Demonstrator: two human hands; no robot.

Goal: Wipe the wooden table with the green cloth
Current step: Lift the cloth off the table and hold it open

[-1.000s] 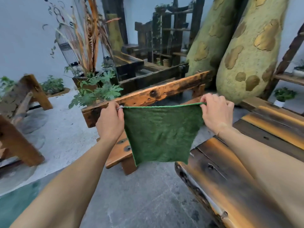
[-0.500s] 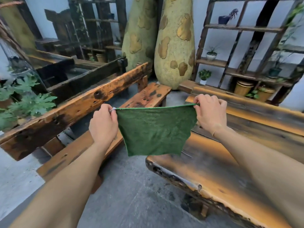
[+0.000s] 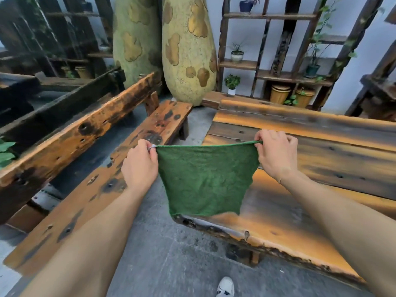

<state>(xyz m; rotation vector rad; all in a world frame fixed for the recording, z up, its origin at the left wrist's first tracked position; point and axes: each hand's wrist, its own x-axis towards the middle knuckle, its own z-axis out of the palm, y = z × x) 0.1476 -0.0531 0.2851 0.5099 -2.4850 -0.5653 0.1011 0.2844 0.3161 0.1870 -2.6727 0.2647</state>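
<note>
A green cloth (image 3: 205,179) hangs spread out in the air in front of me. My left hand (image 3: 139,166) pinches its top left corner and my right hand (image 3: 276,155) pinches its top right corner, so the top edge is stretched taut. The cloth's lower edge dangles just above the near left corner of the wooden table (image 3: 310,159), a long slab with orange and charred black streaks that fills the right half of the view. The cloth hides part of the table's left end.
A wooden bench (image 3: 90,189) runs along the left, with a heavy beam backrest (image 3: 70,133). Two tall mottled gourd shapes (image 3: 188,48) stand behind. A shelf with potted plants (image 3: 276,71) lines the back wall. Grey floor (image 3: 167,254) separates bench and table; a white shoe (image 3: 225,287) shows below.
The view has swung right, from the plants and bench toward the table. Both hands keep hold of the stretched cloth, which now hangs over the table's near left corner.
</note>
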